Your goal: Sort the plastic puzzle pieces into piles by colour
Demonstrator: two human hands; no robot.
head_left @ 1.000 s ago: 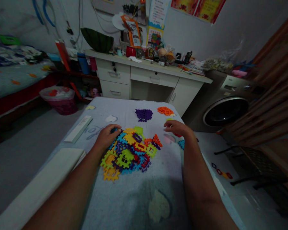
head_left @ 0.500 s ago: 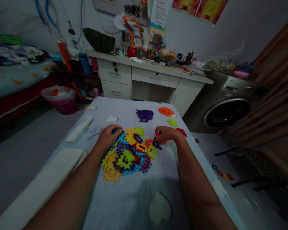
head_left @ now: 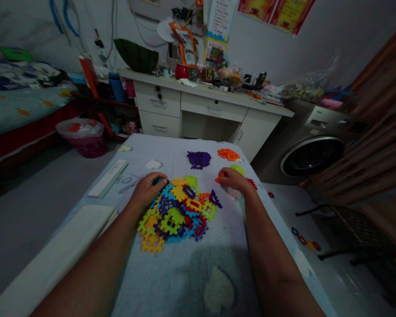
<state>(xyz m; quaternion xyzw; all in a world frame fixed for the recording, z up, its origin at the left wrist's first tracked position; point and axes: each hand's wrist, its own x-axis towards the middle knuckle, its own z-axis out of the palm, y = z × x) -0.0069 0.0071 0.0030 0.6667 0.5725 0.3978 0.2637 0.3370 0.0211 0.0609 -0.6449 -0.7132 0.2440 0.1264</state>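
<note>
A heap of toothed plastic building pieces point(head_left: 173, 216) in yellow, green, blue, purple and red lies on the cloth-covered table. At its far left edge, my left hand point(head_left: 147, 188) is curled round a blue building piece point(head_left: 156, 180), which is mostly hidden by the fingers. My right hand point(head_left: 233, 179) pinches an orange building piece point(head_left: 219, 178) just above the cloth, to the right of the heap. Between that hand and the heap lies a purple building piece point(head_left: 215, 199). Beyond the heap is a pile of purple pieces point(head_left: 199, 159).
Orange pieces point(head_left: 229, 154), green pieces point(head_left: 237, 169) and red pieces point(head_left: 252, 183) form groups along the table's right side. A long white box point(head_left: 108, 178) and a white board point(head_left: 72, 237) lie at the left. A white desk point(head_left: 214, 110) stands beyond the table.
My right hand has moved right and slightly away from the heap with the orange piece, leaving the purple piece by the heap uncovered. My left hand has stayed put.
</note>
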